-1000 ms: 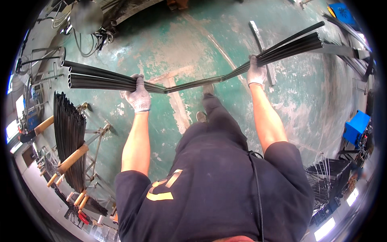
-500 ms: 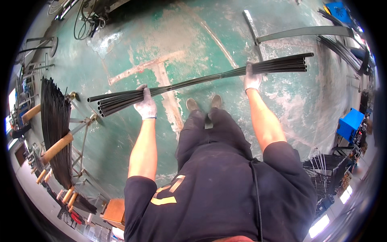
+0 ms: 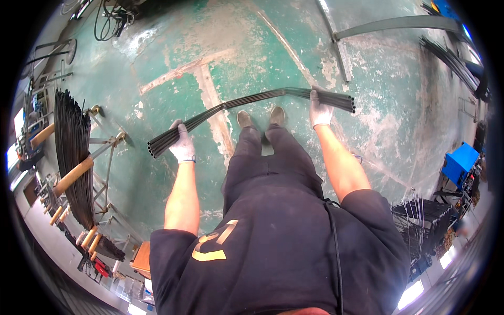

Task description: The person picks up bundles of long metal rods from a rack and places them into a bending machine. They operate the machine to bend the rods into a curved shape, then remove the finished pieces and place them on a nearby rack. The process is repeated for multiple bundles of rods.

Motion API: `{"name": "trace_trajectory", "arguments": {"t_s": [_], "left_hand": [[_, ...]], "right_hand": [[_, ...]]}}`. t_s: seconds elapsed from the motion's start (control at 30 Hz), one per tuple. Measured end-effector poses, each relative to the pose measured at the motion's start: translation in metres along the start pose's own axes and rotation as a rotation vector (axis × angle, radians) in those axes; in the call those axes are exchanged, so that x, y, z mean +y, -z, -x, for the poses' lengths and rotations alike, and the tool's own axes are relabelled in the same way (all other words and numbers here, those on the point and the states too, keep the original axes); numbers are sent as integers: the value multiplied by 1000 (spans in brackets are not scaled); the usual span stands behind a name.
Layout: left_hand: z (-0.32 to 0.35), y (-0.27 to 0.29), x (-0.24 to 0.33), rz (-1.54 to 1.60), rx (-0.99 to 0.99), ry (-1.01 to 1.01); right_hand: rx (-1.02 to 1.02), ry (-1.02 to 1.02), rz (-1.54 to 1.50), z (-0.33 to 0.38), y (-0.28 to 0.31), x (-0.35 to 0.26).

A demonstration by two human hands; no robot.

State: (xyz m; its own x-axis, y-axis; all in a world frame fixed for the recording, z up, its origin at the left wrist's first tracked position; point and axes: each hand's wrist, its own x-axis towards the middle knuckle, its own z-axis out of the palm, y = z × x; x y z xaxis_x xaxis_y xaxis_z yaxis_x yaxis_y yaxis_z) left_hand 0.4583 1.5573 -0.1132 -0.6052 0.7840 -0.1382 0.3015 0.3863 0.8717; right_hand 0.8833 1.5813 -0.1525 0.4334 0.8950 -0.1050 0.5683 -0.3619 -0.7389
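Observation:
A bundle of thin black metal tubes [image 3: 247,99] spans the space in front of me, held by both hands above the floor. It bends at two points, so its middle rises between the ends. My left hand [image 3: 182,143], in a whitish work glove, is closed around the bundle near its left end, where open tube mouths show. My right hand [image 3: 319,109], gloved the same way, grips it near the right end, with the tube ends jutting out past the fingers. Fingers under the bundle are partly hidden.
On my left a metal rack [image 3: 109,144] with wooden rollers [image 3: 73,177] carries a large stack of black rods [image 3: 72,152]. A grey metal beam frame [image 3: 399,23] lies at the far right. A blue box [image 3: 460,161] and dark rods [image 3: 425,218] stand at right. Worn green floor [image 3: 252,58] lies ahead.
The bundle has gone from nearly straight to bent, its right end dropping. Its ends are closer together, with less tube past each hand. My right hand has moved slightly left and lower.

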Motion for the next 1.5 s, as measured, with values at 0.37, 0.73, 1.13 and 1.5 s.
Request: {"name": "trace_trajectory", "arguments": {"t_s": [0.37, 0.73, 1.13, 1.5], "left_hand": [[37, 32, 32, 42, 139, -6], [43, 44, 46, 172, 206, -79], [54, 51, 36, 156, 137, -85], [46, 50, 19, 111, 102, -100]], "right_hand": [[-42, 103, -60, 33, 78, -40], [-40, 146, -155, 41, 97, -55], [-97, 131, -123, 48, 99, -23], [-101, 133, -48, 42, 90, -4]]}}
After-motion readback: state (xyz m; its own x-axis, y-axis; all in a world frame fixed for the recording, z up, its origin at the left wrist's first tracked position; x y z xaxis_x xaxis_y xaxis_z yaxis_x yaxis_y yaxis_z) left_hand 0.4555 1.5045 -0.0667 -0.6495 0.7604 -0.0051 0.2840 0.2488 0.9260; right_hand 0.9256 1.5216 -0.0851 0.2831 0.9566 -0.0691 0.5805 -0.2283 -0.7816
